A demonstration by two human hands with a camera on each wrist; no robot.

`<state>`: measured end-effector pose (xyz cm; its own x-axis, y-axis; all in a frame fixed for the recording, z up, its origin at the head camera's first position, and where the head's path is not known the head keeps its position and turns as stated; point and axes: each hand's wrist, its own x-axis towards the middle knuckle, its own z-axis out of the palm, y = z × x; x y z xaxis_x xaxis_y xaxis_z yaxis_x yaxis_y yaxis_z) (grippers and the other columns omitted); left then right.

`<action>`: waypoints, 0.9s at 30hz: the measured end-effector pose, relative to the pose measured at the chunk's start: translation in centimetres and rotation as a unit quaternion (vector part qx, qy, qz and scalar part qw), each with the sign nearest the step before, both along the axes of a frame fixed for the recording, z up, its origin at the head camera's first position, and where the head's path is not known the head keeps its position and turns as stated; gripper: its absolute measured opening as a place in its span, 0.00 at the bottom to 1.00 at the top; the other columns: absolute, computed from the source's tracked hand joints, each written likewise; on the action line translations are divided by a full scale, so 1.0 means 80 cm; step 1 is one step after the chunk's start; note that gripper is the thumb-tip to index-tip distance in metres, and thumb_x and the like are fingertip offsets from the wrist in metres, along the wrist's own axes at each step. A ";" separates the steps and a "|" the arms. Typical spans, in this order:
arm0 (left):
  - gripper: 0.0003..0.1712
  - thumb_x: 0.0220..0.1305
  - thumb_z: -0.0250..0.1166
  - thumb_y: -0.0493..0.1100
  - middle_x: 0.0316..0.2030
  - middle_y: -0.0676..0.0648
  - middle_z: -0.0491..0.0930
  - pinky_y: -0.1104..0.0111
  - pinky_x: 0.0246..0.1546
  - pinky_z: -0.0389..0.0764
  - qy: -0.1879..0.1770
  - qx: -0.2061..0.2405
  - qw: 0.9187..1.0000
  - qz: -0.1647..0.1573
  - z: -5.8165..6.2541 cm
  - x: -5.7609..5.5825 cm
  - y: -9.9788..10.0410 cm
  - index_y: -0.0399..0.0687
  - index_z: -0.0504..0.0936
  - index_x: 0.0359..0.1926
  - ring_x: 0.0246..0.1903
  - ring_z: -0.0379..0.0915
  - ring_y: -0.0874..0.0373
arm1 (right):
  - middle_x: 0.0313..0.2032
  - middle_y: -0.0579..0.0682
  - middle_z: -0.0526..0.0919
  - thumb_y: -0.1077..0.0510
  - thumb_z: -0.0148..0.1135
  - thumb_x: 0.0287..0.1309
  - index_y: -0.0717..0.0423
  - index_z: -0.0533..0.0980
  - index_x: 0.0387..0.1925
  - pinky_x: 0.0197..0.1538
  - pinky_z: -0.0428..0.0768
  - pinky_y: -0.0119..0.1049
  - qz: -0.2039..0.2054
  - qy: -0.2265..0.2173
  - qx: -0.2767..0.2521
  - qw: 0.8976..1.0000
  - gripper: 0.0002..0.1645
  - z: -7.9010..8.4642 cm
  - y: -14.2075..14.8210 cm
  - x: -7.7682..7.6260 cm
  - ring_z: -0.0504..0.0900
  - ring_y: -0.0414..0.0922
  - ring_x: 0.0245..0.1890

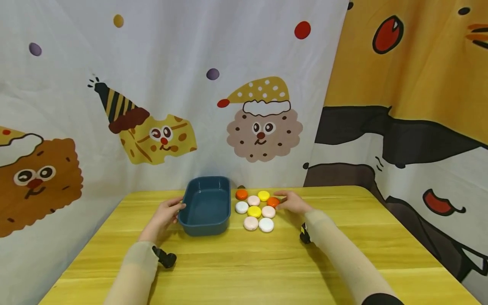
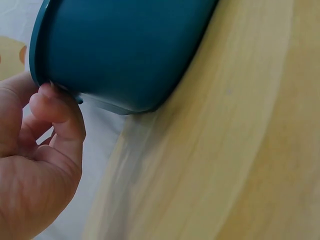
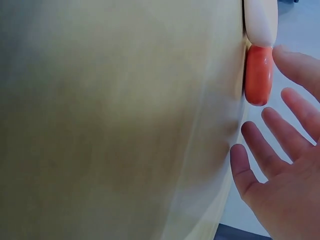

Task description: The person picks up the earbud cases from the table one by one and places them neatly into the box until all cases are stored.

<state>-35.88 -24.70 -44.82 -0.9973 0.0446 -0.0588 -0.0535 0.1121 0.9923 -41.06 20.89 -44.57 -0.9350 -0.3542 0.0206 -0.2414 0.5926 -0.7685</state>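
A dark blue rectangular dish (image 1: pixel 205 228) with rounded corners stands on the table, left of a group of round discs. My left hand (image 1: pixel 167 212) grips its left rim; in the left wrist view the left hand (image 2: pixel 45 135) has bent fingers tucked under the rim. My right hand (image 1: pixel 294 202) is at the right side of the discs, beside an orange disc (image 1: pixel 273 202). Its fingers are spread and it holds nothing. From the right wrist, the thumb tip appears right by the orange disc (image 3: pixel 259 75), which abuts a pale pink disc (image 3: pixel 261 22).
Several other glossy discs lie close together, among them a yellow disc (image 1: pixel 254 212), a white disc (image 1: pixel 266 225) and another orange disc (image 1: pixel 242 194). The wooden table (image 1: pixel 228 271) ends at a printed curtain (image 1: pixel 206 140) behind the dish.
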 end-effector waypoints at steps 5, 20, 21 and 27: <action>0.32 0.70 0.58 0.40 0.62 0.34 0.67 0.76 0.18 0.69 -0.002 0.013 1.000 -0.008 -0.004 0.002 -0.002 0.36 0.61 0.71 0.16 0.64 0.66 | 0.63 0.68 0.67 0.67 0.66 0.55 0.71 0.66 0.64 0.56 0.74 0.51 0.013 -0.003 0.012 1.000 0.35 0.001 -0.006 -0.001 0.73 0.63 0.56; 0.36 0.67 0.63 0.48 0.61 0.40 0.69 0.75 0.23 0.72 -0.027 0.048 0.998 -0.010 -0.013 0.000 -0.008 0.45 0.63 0.72 0.19 0.65 0.64 | 0.59 0.68 0.72 0.69 0.67 0.51 0.73 0.70 0.60 0.54 0.74 0.47 0.014 0.003 0.015 1.000 0.33 -0.004 -0.008 -0.010 0.75 0.59 0.52; 0.36 0.67 0.64 0.48 0.60 0.41 0.69 0.75 0.23 0.72 -0.026 0.051 0.998 -0.011 -0.013 -0.001 -0.007 0.45 0.63 0.72 0.19 0.65 0.64 | 0.59 0.68 0.72 0.69 0.67 0.51 0.73 0.70 0.60 0.55 0.74 0.47 0.010 0.004 0.016 1.000 0.33 -0.004 -0.007 -0.011 0.75 0.59 0.52; 0.35 0.68 0.62 0.47 0.64 0.42 0.65 0.75 0.22 0.72 -0.026 0.047 0.998 -0.017 -0.014 0.000 -0.006 0.45 0.63 0.72 0.19 0.65 0.65 | 0.59 0.68 0.73 0.68 0.68 0.50 0.72 0.71 0.60 0.58 0.71 0.50 -0.004 0.007 0.033 0.999 0.33 -0.005 -0.012 -0.015 0.74 0.59 0.54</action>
